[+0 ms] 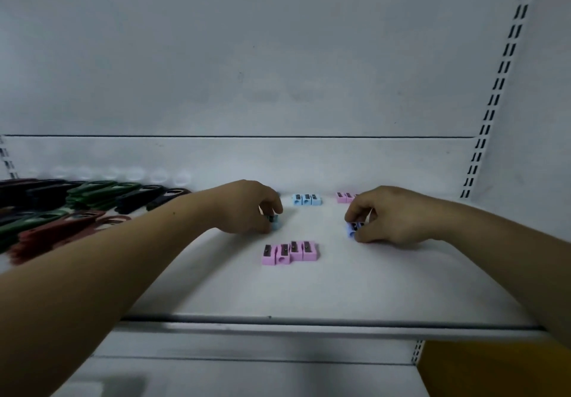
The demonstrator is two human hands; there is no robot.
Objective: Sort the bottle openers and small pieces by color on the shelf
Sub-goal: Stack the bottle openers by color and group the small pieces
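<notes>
Pinching blue plastic block (274,224) — left hand (247,208), lilac block (352,229) — right hand (386,217)

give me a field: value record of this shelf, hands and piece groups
left hand: pinches a light blue piece
right hand: pinches a lavender piece
front: four pink pieces in a row
back: three blue pieces in a row
back right: pink pieces, partly hidden by right hand
far left: bottle openers, dark, green, red
</notes>
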